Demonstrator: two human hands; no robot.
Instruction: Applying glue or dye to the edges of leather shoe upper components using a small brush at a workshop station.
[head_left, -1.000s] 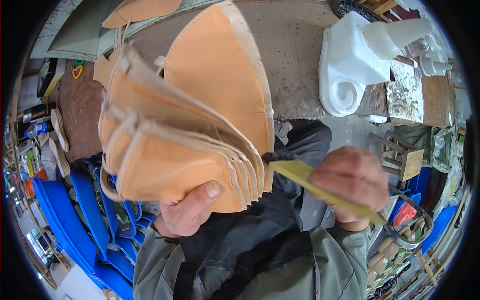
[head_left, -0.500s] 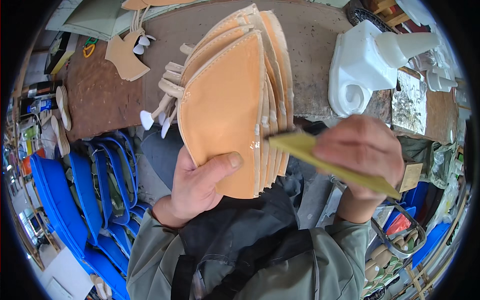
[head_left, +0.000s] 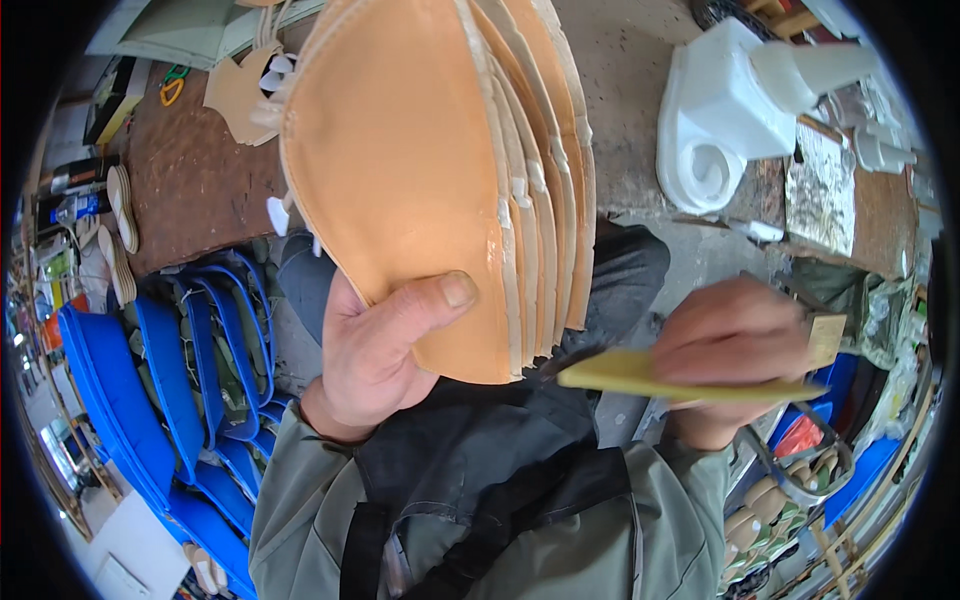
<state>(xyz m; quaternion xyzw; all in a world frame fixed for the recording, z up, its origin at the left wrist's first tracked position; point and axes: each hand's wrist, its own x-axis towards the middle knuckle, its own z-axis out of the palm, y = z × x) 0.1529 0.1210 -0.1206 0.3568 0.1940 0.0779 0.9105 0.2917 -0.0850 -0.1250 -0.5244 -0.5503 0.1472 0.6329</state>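
Observation:
My left hand (head_left: 375,350) grips a fanned stack of tan shoe uppers (head_left: 400,170), its thumb pressed on the front piece. Pale stitched edges of the layers show in steps down the right side, with wet-looking shine on the front edge. White-tipped laces (head_left: 278,214) hang from the stack's left side. In my right hand (head_left: 735,335), blurred by motion, is a flat yellow-handled brush (head_left: 610,372). Its dark tip points left, close to the stack's lower right corner; whether it touches is unclear.
A brown worktable (head_left: 200,190) spans the far side, bearing a white plastic container (head_left: 712,110) with a spout at right. Another tan upper (head_left: 240,100) lies at the far left. Blue plastic bins (head_left: 115,385) stand at left, near pale soles (head_left: 122,208). A metal-rimmed basket (head_left: 845,470) sits at right.
The shoe uppers have come closer and tilted, filling more of the upper view. My right hand and the brush have moved down, from the edges' middle to the lower corner.

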